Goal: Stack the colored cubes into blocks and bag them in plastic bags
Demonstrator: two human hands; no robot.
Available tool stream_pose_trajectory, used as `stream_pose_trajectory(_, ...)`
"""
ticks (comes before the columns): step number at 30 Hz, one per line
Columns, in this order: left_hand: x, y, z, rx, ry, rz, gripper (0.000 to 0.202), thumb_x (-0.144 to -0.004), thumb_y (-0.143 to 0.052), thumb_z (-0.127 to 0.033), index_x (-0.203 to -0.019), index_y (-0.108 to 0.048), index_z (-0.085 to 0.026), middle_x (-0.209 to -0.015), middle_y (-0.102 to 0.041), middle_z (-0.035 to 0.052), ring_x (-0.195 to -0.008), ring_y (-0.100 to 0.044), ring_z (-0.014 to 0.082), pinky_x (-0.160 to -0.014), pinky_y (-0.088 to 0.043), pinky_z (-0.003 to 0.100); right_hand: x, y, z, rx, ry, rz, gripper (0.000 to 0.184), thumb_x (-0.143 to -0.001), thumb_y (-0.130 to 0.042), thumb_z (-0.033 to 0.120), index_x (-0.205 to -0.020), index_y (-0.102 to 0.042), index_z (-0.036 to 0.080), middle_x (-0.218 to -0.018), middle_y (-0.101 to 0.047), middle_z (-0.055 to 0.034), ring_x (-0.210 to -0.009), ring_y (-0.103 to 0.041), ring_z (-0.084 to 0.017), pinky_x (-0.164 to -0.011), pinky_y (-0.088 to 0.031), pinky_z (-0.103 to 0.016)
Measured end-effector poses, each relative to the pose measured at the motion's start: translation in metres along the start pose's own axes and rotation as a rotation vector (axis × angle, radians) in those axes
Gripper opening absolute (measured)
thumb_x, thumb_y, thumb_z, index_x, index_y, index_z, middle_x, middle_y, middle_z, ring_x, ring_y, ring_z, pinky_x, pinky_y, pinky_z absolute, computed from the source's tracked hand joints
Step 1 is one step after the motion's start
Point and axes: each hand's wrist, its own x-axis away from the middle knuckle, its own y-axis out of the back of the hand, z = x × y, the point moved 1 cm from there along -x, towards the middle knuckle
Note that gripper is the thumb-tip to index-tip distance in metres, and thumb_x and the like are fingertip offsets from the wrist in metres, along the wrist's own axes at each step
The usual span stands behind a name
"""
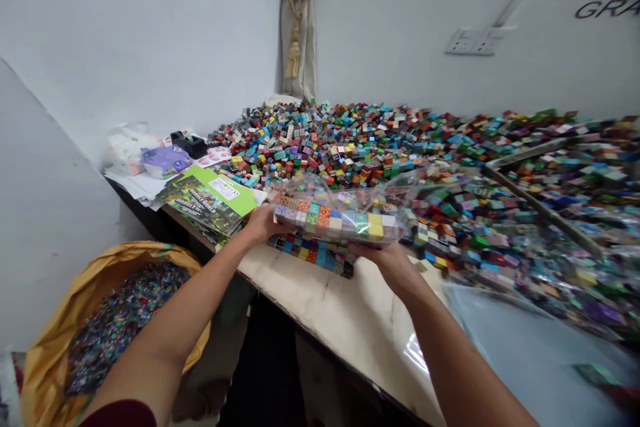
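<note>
A clear plastic bag of small colourful cubes (335, 219) is held between both hands just above the front of the table. My left hand (263, 223) is closed on its left end. My right hand (390, 265) grips it from below near the right end, its thumb side under the edge. The cubes inside sit in neat rows, and loose film puffs up behind them. Below and partly hidden by the bag is another row of patterned cubes (313, 252); whether it touches the bag I cannot tell.
A big heap of loose cubes (350, 137) covers the back of the table (300, 283). Printed green leaflets (205, 200), a purple packet (166, 159) and a black tape dispenser (189, 144) lie left. A metal bar (545, 213) crosses the heap at right. A yellow sack (47, 347) stands lower left.
</note>
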Motion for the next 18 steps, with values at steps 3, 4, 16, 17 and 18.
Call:
stream_pose_trajectory(3,-0.005,0.005,-0.005,0.091,0.001,0.054,0.043,-0.061,-0.079,-0.030,-0.100,-0.067,-0.017,-0.093,-0.072,0.0033,-0.087,-0.065,0.0220,-0.078,-0.053,0.030,-0.004,0.002,0.003,-0.048,0.019,0.020,0.043,-0.059,-0.080,0.030,-0.100,-0.069,0.024,-0.111,-0.068,-0.0028,-0.107,-0.060,-0.029,-0.097,-0.046,-0.047)
stream_pose_trajectory(4,-0.006,0.005,-0.007,0.133,0.010,0.075,0.042,-0.061,-0.079,-0.029,-0.099,-0.067,-0.016,-0.092,-0.072,0.0033,-0.086,-0.065,0.0219,-0.078,-0.053,0.029,-0.004,0.003,0.003,-0.056,0.018,0.021,0.043,-0.059,-0.080,0.029,-0.100,-0.068,0.023,-0.112,-0.068,-0.0029,-0.107,-0.060,-0.029,-0.097,-0.046,-0.047)
stream_pose_trajectory(16,0.001,-0.010,-0.003,0.321,0.067,0.145,0.058,-0.060,-0.079,-0.028,-0.113,-0.061,-0.015,-0.109,-0.069,0.0072,-0.096,-0.063,0.0224,-0.085,-0.050,0.032,-0.001,0.002,-0.018,-0.058,-0.068,0.034,0.052,-0.057,-0.082,0.033,-0.105,-0.067,0.021,-0.111,-0.068,-0.0054,-0.107,-0.058,-0.030,-0.096,-0.044,-0.046)
stream_pose_trajectory(17,0.001,-0.010,-0.005,0.334,0.069,0.148,0.061,-0.060,-0.079,-0.028,-0.117,-0.059,-0.016,-0.113,-0.068,0.0073,-0.099,-0.062,0.0226,-0.087,-0.050,0.032,-0.002,0.002,-0.019,-0.078,-0.083,0.038,0.053,-0.057,-0.082,0.033,-0.106,-0.067,0.021,-0.111,-0.068,-0.0055,-0.107,-0.058,-0.030,-0.095,-0.045,-0.045)
stream_pose_trajectory(18,0.000,-0.010,-0.006,0.345,0.073,0.153,0.064,-0.060,-0.079,-0.027,-0.119,-0.058,-0.016,-0.116,-0.066,0.0074,-0.101,-0.062,0.0228,-0.089,-0.049,0.032,-0.003,0.003,-0.019,-0.094,-0.107,0.040,0.053,-0.057,-0.083,0.033,-0.106,-0.066,0.020,-0.111,-0.068,-0.0058,-0.106,-0.059,-0.029,-0.092,-0.046,-0.043)
